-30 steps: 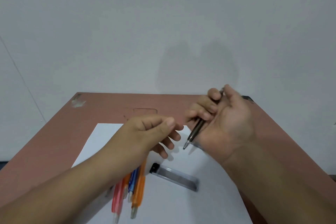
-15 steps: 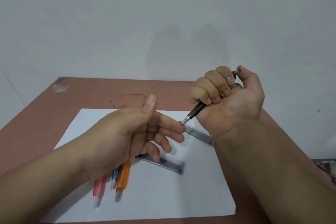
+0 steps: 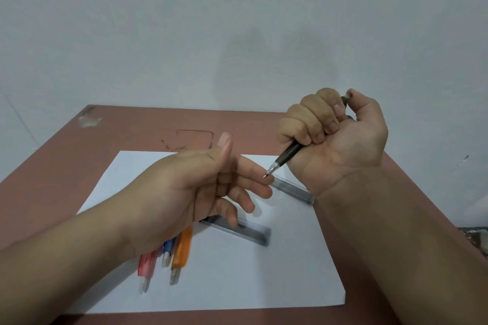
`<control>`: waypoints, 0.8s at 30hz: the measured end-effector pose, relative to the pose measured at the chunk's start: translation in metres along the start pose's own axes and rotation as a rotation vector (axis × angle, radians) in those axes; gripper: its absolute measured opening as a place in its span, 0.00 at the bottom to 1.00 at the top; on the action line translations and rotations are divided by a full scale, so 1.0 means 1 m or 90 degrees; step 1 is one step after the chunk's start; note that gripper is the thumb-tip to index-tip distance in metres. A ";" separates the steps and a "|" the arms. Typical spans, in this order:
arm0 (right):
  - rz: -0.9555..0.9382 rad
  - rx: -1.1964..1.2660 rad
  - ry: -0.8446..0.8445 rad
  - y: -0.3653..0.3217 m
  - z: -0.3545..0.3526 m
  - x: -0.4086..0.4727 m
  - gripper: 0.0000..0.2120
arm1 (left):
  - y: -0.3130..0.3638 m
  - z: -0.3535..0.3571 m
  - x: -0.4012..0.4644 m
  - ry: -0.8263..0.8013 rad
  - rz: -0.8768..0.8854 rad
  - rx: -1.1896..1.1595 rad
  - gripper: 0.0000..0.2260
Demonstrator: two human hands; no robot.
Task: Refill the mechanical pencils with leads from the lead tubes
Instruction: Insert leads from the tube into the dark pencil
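The right hand (image 3: 340, 140) grips a dark mechanical pencil (image 3: 286, 157) in its fist, tip against the relaxed, empty left hand (image 3: 200, 187), above white paper (image 3: 237, 285) on a reddish-brown table (image 3: 52, 166) against a pale wall (image 3: 184, 34)

Desk (image 3: 264, 124) showing a matt reddish-brown laminate, scuffed and chipped at the far left corner; paper sheet (image 3: 237, 285) lying smooth and matt white; lead tubes (image 3: 253, 232) appearing as clear glossy plastic; dark pencil (image 3: 289, 154) showing glossy plastic with a metal tip; coloured pencils (image 3: 182, 250) looking translucent plastic
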State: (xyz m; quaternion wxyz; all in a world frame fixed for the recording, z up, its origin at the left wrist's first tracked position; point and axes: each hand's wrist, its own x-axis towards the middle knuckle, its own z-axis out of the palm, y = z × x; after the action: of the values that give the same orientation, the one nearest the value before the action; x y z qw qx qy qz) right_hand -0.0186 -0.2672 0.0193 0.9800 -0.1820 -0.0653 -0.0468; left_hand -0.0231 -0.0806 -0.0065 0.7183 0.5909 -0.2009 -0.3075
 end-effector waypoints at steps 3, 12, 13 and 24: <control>-0.002 0.001 0.003 -0.001 0.000 0.000 0.20 | -0.001 -0.003 0.001 -0.003 0.008 0.010 0.29; -0.011 -0.003 0.009 0.000 0.001 -0.001 0.20 | -0.005 -0.015 0.003 -0.040 0.046 0.024 0.25; -0.014 -0.001 0.010 0.000 0.001 -0.001 0.20 | -0.005 -0.015 0.003 -0.043 0.049 0.023 0.25; -0.019 0.007 0.014 -0.001 0.000 0.000 0.19 | -0.006 -0.017 0.003 -0.057 0.052 0.002 0.25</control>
State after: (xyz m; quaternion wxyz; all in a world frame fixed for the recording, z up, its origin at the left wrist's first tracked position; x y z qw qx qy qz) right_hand -0.0186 -0.2678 0.0194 0.9808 -0.1754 -0.0573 -0.0632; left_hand -0.0114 -0.0710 -0.0164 0.7195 0.5692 -0.2575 -0.3035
